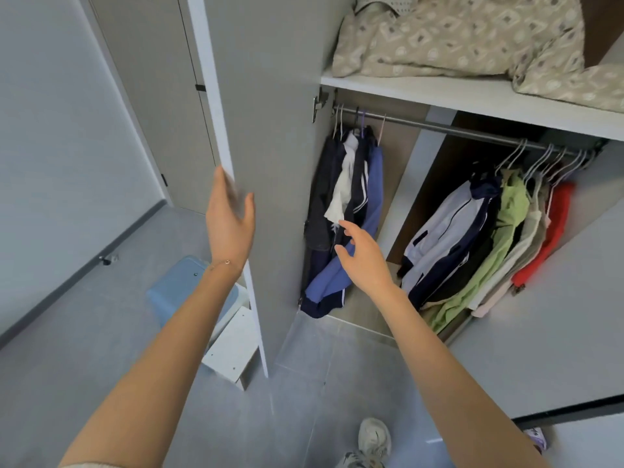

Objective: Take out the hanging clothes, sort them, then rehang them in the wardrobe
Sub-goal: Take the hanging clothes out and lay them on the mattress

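Wardrobe door plain grey, white edge. Shelf white. Bedding beige with pale diamond pattern and grey dots. Rail dull metal grey. Left clothes: dark navy garment, white garment, periwinkle-blue jacket with white stripes. One purple hanger. Right clothes: white-and-navy jacket, light green top, cream garment, red garment. Floor light grey tile. Box pale blue. Sneaker off-white.
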`<state>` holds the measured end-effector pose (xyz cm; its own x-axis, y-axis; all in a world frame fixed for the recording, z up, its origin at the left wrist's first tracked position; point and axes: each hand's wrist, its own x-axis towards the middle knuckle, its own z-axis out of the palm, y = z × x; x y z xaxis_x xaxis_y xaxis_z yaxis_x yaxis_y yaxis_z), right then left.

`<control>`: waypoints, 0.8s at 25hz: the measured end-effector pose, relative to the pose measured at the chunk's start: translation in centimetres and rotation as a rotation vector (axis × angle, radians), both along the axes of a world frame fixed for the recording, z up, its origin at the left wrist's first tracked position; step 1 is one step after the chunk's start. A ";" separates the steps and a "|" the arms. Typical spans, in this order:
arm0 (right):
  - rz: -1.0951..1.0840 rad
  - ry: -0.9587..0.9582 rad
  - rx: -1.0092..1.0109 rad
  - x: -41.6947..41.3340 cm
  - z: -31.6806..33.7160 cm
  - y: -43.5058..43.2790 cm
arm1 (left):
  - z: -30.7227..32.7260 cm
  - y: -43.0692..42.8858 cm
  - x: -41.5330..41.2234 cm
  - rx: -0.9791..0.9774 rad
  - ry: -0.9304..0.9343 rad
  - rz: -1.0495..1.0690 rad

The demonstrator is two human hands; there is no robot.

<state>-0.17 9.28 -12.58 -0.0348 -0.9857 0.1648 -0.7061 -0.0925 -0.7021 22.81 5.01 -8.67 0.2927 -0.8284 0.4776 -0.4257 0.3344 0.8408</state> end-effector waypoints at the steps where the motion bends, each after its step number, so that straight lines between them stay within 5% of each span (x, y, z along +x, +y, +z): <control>1: 0.003 0.007 0.008 0.1 0.0 -0.1 | 0.1 -0.1 0.6 -0.001 -0.012 0.008; 4: -0.004 0.010 0.015 -0.4 0.3 -0.7 | 0.2 0.7 0.2 -0.082 -0.105 0.025; 9: -0.023 -0.014 -0.007 -4.2 0.8 -2.1 | -0.3 1.3 -5.4 -0.372 -0.565 0.128; 20: -0.169 0.156 -0.032 -23.4 0.1 -8.7 | -3.8 -9.0 -24.6 -0.157 -0.631 -0.172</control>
